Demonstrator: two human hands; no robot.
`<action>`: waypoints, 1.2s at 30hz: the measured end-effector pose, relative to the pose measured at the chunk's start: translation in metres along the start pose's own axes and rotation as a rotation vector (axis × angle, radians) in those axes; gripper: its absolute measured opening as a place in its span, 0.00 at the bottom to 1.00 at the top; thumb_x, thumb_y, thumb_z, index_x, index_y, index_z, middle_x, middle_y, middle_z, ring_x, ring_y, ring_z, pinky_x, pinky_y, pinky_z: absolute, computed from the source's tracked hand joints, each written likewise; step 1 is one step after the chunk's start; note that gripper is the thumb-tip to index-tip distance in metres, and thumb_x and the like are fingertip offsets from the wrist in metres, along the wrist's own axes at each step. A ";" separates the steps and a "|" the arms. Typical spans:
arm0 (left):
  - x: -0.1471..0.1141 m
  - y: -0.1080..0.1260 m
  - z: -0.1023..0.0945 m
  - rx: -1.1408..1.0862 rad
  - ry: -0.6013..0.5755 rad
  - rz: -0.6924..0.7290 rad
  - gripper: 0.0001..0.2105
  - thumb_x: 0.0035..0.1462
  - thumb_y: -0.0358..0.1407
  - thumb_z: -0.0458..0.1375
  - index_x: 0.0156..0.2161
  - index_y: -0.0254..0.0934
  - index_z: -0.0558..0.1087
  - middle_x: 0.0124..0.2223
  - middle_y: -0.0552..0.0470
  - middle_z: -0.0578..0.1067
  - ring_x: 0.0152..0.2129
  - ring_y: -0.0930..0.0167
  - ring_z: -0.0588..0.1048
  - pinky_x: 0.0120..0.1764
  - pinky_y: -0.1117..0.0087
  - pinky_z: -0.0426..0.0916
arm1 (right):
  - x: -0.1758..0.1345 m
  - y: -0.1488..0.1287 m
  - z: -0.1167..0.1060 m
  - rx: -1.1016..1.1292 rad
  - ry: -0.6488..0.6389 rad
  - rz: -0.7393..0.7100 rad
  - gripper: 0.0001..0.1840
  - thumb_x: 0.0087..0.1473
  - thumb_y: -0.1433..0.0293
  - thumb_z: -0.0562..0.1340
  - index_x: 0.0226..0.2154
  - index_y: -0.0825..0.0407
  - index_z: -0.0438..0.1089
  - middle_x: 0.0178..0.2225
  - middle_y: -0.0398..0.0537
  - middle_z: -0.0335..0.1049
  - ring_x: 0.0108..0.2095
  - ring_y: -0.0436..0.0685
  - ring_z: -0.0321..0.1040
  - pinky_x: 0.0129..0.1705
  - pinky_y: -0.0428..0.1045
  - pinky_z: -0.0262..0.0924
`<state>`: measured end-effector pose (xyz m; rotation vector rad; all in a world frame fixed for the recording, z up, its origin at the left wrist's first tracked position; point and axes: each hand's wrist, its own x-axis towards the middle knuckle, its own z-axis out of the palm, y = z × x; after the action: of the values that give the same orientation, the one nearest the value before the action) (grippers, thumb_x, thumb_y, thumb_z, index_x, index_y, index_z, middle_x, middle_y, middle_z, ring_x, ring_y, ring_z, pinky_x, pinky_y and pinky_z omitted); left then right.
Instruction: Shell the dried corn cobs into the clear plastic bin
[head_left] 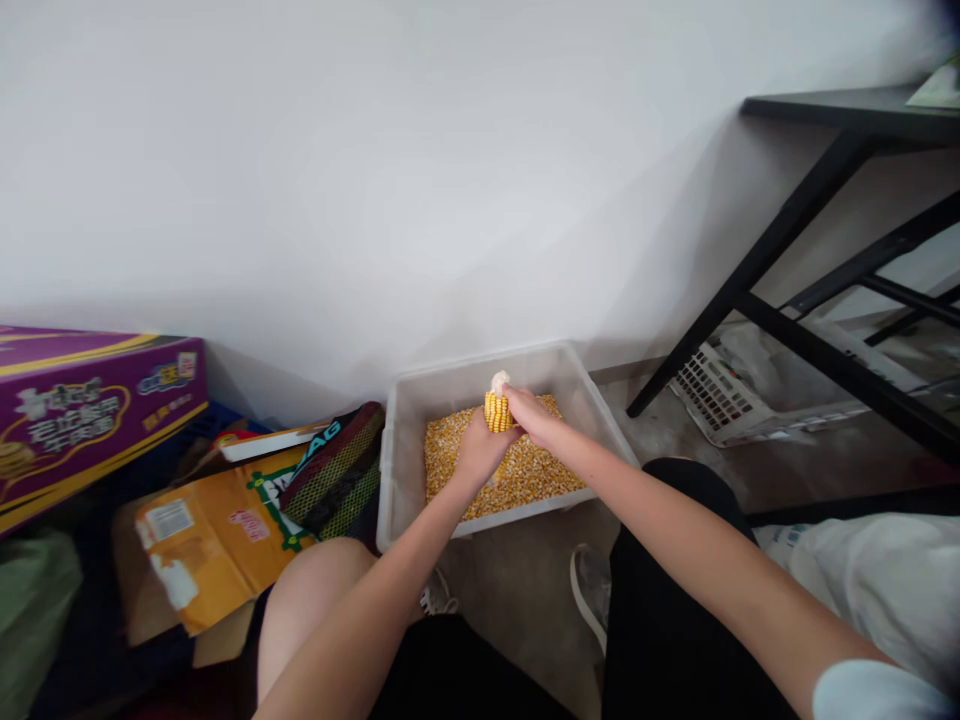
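A yellow corn cob is held over a plastic bin, its pale upper end bare of kernels. My left hand closes round the lower part of the cob from the left. From the right, my right hand presses its fingers against the cob's side and upper part. Beneath both hands stands the translucent white bin, with a thick layer of loose corn kernels inside. My hands and forearms hide some of the kernels.
To the left are a purple printed box, a flattened orange carton and a mesh bag. A black-legged table stands right, with a white plastic basket below. A white sack lies near my right leg. Behind the bin rises a white wall.
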<state>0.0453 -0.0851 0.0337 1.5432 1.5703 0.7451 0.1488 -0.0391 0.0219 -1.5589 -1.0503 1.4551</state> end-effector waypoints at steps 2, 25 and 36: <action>0.001 0.001 0.000 -0.048 -0.006 -0.023 0.17 0.43 0.40 0.63 0.39 0.33 0.73 0.35 0.49 0.76 0.32 0.66 0.73 0.33 0.70 0.66 | 0.001 -0.003 0.001 0.052 0.006 0.026 0.19 0.60 0.61 0.49 0.35 0.56 0.69 0.36 0.53 0.73 0.34 0.54 0.70 0.31 0.44 0.62; -0.005 -0.018 0.006 -0.314 -0.131 -0.247 0.08 0.41 0.30 0.58 0.31 0.33 0.72 0.26 0.51 0.72 0.21 0.72 0.69 0.24 0.73 0.62 | -0.002 0.017 -0.001 0.083 -0.280 0.326 0.12 0.58 0.64 0.53 0.34 0.54 0.66 0.26 0.48 0.70 0.19 0.52 0.64 0.22 0.50 0.65; -0.007 -0.007 0.005 -0.543 -0.173 -0.083 0.15 0.39 0.31 0.65 0.37 0.35 0.74 0.31 0.49 0.76 0.29 0.68 0.73 0.35 0.68 0.68 | 0.003 0.009 -0.015 0.076 -0.192 0.272 0.21 0.61 0.57 0.48 0.37 0.54 0.67 0.25 0.50 0.71 0.22 0.54 0.68 0.25 0.51 0.65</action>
<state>0.0455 -0.0928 0.0262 1.1026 1.1702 0.8778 0.1641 -0.0397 0.0134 -1.5773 -0.9036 1.8385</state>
